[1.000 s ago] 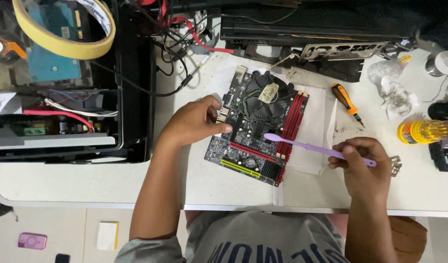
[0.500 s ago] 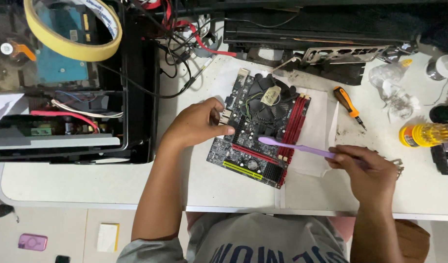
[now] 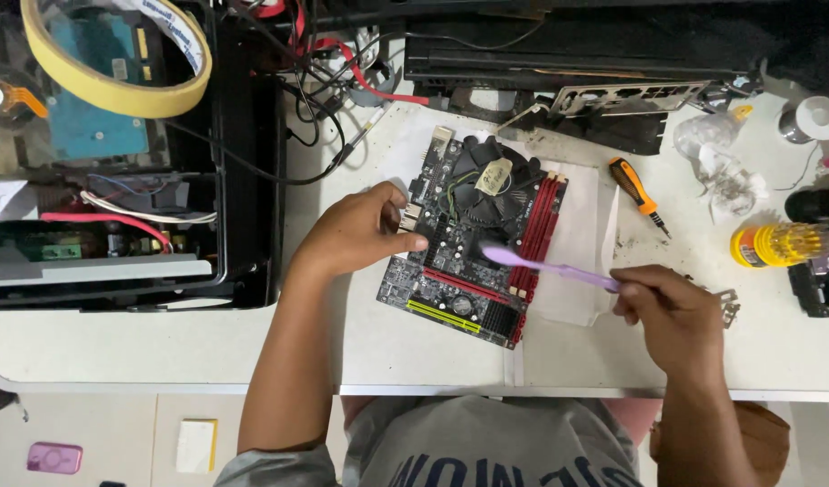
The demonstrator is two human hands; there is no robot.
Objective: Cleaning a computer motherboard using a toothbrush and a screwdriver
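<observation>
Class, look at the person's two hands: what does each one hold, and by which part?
The right hand holds a purple toothbrush by its handle end. The left hand grips the motherboard at its left edge.

A black motherboard (image 3: 473, 248) with red slots and a round fan lay tilted mid-table; a purple toothbrush (image 3: 545, 265) angled across its right side.
</observation>
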